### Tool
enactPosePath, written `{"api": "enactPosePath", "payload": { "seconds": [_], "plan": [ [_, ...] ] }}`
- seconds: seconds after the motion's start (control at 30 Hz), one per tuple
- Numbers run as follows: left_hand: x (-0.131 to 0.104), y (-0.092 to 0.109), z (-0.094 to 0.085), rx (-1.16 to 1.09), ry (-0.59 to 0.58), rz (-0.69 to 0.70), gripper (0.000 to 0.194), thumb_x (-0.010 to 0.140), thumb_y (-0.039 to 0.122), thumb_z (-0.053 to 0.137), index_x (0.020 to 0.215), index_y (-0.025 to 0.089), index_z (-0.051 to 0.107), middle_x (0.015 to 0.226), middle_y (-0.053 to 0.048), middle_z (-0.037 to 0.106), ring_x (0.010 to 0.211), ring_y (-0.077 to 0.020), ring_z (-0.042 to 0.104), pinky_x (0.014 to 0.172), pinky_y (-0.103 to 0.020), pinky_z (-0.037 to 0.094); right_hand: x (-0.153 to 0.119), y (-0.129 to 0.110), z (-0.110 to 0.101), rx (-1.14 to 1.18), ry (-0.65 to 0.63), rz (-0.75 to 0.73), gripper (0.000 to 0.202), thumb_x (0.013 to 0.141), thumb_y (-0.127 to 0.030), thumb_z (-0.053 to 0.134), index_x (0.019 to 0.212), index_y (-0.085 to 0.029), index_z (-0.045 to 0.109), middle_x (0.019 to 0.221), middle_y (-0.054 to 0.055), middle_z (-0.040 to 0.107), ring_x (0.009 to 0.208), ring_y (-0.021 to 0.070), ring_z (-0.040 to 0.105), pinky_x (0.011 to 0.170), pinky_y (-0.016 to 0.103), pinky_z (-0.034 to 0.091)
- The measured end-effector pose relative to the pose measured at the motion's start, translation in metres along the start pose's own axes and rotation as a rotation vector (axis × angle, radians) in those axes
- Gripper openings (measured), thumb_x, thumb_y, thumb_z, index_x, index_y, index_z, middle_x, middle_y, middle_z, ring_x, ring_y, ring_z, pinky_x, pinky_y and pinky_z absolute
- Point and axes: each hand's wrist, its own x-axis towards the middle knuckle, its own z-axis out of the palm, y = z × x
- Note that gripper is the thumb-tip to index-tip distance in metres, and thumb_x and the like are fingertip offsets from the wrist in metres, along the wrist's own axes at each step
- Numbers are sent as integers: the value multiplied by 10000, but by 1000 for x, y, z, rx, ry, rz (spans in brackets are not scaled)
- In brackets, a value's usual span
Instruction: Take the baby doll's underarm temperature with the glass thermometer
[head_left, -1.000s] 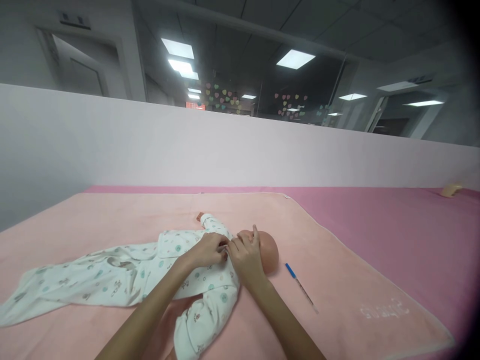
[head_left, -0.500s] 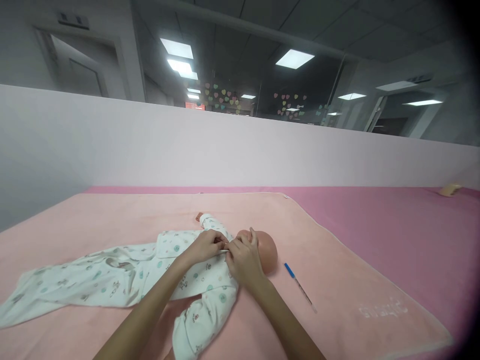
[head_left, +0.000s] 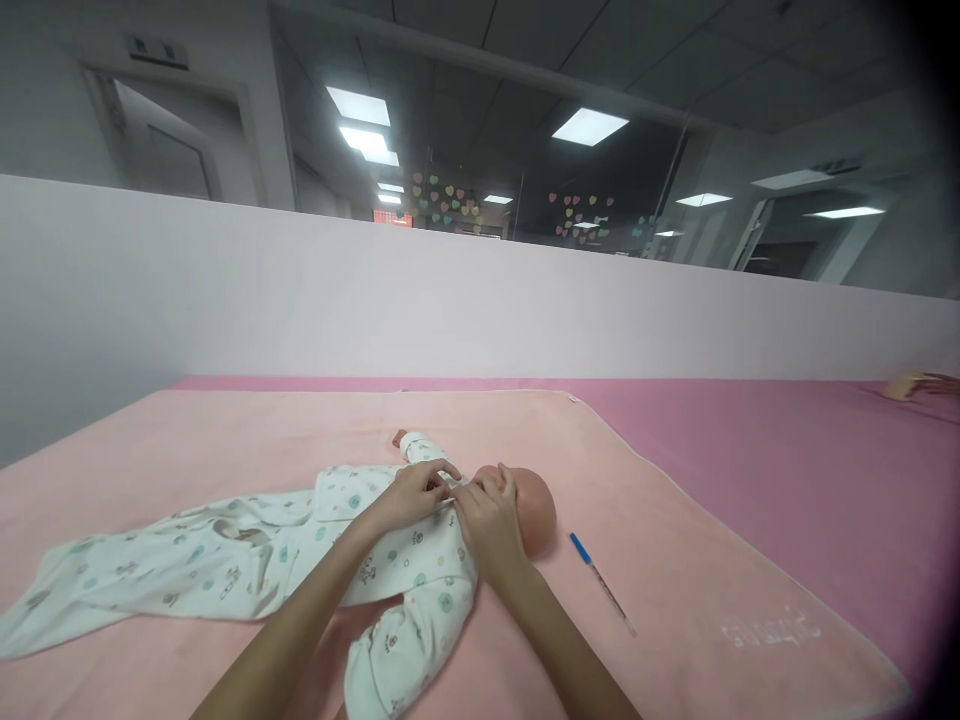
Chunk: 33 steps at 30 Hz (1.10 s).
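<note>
A baby doll lies on a peach blanket (head_left: 675, 580), its bald head (head_left: 536, 510) to the right. It wears a white patterned baby shirt (head_left: 420, 555) and matching pants (head_left: 180, 570). At the shirt's neckline, my left hand (head_left: 412, 493) pinches the edge of the cloth with thumb and fingers. Beside it, fingertips almost meeting, my right hand (head_left: 489, 518) is closed on the collar near the doll's chin, one finger raised against the face. My fingers hide the neckline and part of the face.
A pen with a blue cap (head_left: 580, 547) lies on the blanket right of the head. Pink cloth (head_left: 750, 450) extends beyond the blanket. A low white wall (head_left: 450, 300) runs along the back. At the far right edge is a tan object (head_left: 902, 386), partly out of view.
My left index finger has lifted and straightened slightly over the neckline. Both hands stay at the collar. A brownish shape has appeared by the tan object at the far right.
</note>
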Motion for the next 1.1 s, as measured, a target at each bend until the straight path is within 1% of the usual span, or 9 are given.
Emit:
{"api": "enactPosePath", "payload": {
  "seconds": [0.17,0.3,0.47,0.53,0.6,0.73,0.8,0.97,1.1],
  "plan": [
    [2,-9,3,-102,-40,-25,301,778,320,458,1048,194,499,781,-15,646,666,-133,545,565,-217,395,3,-2,-3,-33,27,-91,198,826,-51,411,755,-177,547,689,2,567,772,144,490,1025,482,190],
    [2,-11,3,-155,-42,-13,283,777,315,464,1029,190,495,773,-14,642,691,-138,552,588,-222,406,5,1,-6,45,20,-138,228,836,-30,382,776,-173,549,668,-3,561,752,129,500,1014,441,237],
    [0,-6,0,-130,-36,-28,308,764,306,465,1021,166,560,836,-44,656,760,-169,583,642,-248,423,3,4,-7,88,5,-161,249,832,-18,360,843,-160,564,716,12,588,777,132,507,1027,444,227],
    [-1,-1,-2,-106,-40,-20,320,756,296,459,1000,147,601,869,-58,661,795,-181,585,670,-256,424,2,4,-7,114,0,-152,259,825,-14,359,879,-159,567,717,13,590,773,136,503,1029,449,224],
    [-3,4,-6,-95,-86,-7,329,744,269,444,982,141,632,889,-54,663,817,-181,579,686,-254,420,2,4,-8,158,-4,-122,262,820,-20,368,909,-168,566,709,9,588,771,141,497,1024,451,227],
    [-8,12,-12,-27,-200,39,317,686,209,461,925,153,661,804,-11,652,727,-143,545,618,-220,387,3,3,-9,216,-53,-29,208,815,-57,409,872,-190,559,704,0,583,765,147,490,1008,439,240],
    [-9,13,-12,42,-179,66,278,663,207,494,873,153,668,748,1,640,675,-127,521,589,-211,365,4,3,-10,212,-85,-8,177,817,-79,427,856,-195,555,712,-1,586,759,148,491,1009,439,232],
    [-8,11,-5,212,-30,105,190,682,203,485,719,159,666,656,6,630,603,-109,490,567,-215,341,6,2,-11,155,-117,-36,185,806,-84,445,889,-206,557,697,-7,591,774,150,499,1021,435,200],
    [-7,13,-4,222,-10,107,194,682,194,478,712,165,667,665,0,641,601,-117,507,565,-217,352,8,1,-11,153,-130,-17,179,775,-79,477,865,-213,554,682,-17,585,769,154,496,1014,438,199]
  ]
}}
